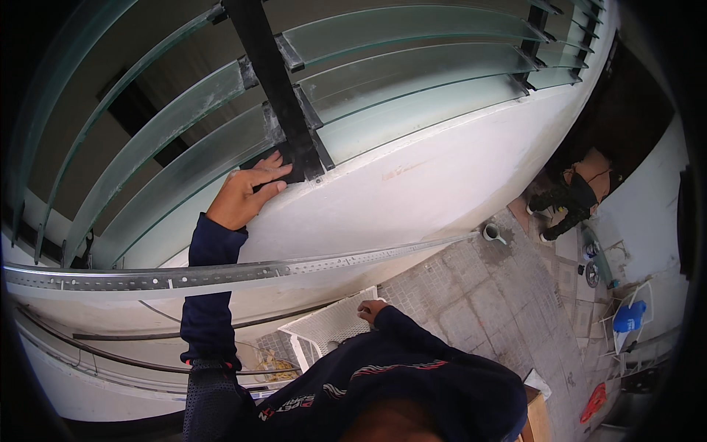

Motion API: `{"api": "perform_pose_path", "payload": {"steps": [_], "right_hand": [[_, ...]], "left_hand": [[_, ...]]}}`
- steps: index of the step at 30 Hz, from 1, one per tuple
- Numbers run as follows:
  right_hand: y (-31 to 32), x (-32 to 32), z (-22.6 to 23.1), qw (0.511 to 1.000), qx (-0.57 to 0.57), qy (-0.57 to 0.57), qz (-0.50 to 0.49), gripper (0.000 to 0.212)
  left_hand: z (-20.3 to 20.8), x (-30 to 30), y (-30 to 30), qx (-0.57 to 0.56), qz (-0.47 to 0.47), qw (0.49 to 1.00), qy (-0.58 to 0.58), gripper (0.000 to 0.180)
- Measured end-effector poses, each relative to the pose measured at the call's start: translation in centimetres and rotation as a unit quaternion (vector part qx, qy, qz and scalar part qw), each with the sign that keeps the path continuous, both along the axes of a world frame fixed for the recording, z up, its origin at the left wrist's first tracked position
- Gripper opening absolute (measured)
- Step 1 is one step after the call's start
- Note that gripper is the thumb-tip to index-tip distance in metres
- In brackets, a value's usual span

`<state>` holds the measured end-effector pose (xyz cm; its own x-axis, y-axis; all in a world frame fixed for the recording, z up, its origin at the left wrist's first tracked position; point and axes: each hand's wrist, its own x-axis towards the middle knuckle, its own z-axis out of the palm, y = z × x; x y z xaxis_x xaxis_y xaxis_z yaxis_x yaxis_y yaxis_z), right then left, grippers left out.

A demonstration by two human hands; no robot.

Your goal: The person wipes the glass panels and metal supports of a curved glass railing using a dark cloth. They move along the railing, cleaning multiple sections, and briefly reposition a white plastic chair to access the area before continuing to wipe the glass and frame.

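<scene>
My left hand [249, 190] reaches up to the louvre window, its fingers stretched out and the thumb apart. The fingertips rest against a black piece [296, 174] at the foot of the dark upright frame bar [274, 81]. Frosted glass slats [412, 81] run off both sides of that bar. Below, my right hand [370, 309] hangs by the top edge of a white mesh chair [335, 324]. Its fingers are curled in; whether anything small is in them is hidden.
A perforated metal strip [184, 278] crosses in front of my left forearm. Beneath the window is a white wall [442, 162]. Paving [479, 302] lies below, with a light-coloured mug [493, 233]. Another person [582, 188] bends over at the right. A blue item [629, 316] sits on a white rack.
</scene>
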<state>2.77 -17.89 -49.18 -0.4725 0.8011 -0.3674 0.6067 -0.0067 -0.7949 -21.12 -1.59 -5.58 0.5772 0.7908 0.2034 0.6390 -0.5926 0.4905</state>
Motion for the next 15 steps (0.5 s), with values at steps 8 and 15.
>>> {"api": "perform_pose_path", "payload": {"steps": [8,15], "right_hand": [[0.26,-0.83,-0.39,1.0,-0.009,0.013,-0.007,0.03],[0.56,-0.76,-0.3,0.998,0.053,0.034,-0.014,0.027]], "left_hand": [[-0.59,-0.71,0.7,0.005,0.003,1.0,-0.02,0.037],[-0.73,0.02,1.06,0.066,0.055,0.996,0.026,0.037]]}}
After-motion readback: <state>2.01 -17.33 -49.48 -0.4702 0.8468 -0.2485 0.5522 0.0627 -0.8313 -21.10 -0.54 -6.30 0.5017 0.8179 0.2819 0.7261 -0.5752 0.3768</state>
